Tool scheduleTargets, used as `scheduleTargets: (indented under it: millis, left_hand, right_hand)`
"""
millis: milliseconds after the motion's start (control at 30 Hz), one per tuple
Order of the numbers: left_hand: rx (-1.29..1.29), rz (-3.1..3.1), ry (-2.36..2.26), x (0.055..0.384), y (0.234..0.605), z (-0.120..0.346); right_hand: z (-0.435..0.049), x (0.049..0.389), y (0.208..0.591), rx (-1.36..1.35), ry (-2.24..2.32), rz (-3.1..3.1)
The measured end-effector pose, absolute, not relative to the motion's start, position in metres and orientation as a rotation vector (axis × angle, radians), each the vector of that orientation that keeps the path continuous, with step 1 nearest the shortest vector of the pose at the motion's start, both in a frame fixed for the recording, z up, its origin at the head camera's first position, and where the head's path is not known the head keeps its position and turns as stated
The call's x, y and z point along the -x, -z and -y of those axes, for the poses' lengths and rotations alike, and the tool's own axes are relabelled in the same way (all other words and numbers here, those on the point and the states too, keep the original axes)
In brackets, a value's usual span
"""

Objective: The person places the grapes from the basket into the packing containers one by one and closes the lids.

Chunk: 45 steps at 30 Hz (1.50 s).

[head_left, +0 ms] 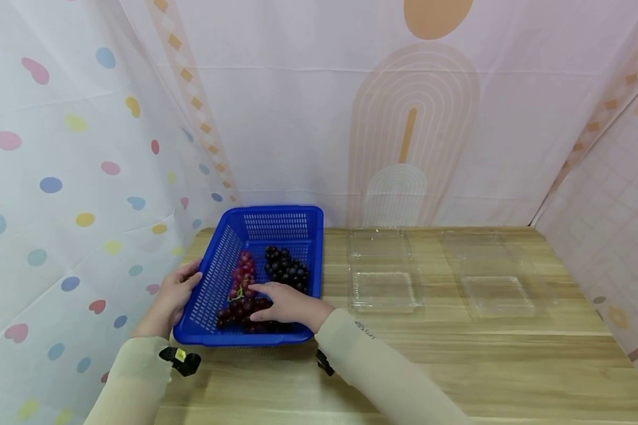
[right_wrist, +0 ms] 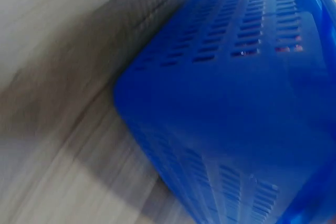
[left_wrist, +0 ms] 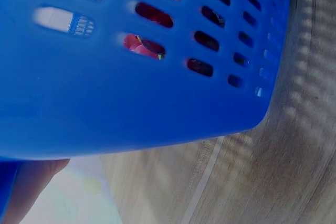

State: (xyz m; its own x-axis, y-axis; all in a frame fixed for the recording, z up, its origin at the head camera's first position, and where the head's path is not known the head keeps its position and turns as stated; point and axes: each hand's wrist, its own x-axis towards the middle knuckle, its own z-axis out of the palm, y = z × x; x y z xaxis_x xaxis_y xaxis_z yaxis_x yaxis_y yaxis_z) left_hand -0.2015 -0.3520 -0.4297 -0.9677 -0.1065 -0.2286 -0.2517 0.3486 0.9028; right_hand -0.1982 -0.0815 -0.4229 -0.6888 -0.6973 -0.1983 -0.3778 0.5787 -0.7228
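A blue plastic basket (head_left: 318,242) with slotted walls stands on the table in the head view. Its left rim is gripped by my left hand (head_left: 175,293), the thumb lying over the edge. Inside lie a bunch of red grapes (head_left: 244,270) with a green stem, a bunch of black grapes (head_left: 287,271) at the right, and dark red grapes (head_left: 236,313) at the near end. My right hand (head_left: 289,304) reaches in over the near right side, thumb and forefinger spread above the dark red grapes, fingertips by the green stem. Both wrist views show mostly the basket's outer wall (left_wrist: 105,98).
Two clear plastic boxes with lids raised stand to the right, the nearer box (head_left: 385,295) beside the basket and the other box (head_left: 500,295) farther right. The wooden table (head_left: 430,366) meets patterned cloth (head_left: 298,118) behind and at both sides.
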Motion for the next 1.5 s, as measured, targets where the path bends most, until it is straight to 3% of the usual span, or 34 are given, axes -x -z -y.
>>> scheduleTargets:
  millis: [1100,1500]
  left_hand:
    - [0.337,-2.496,-1.669,0.202,0.430,0.351]
    - [0.348,-2.492,-1.665,0.202,0.430,0.351]
  right_hand:
    - [0.099,0.192,0.435,0.620,0.758,-2.456]
    - [0.100,0.200,0.444,0.655,0.857,-2.403]
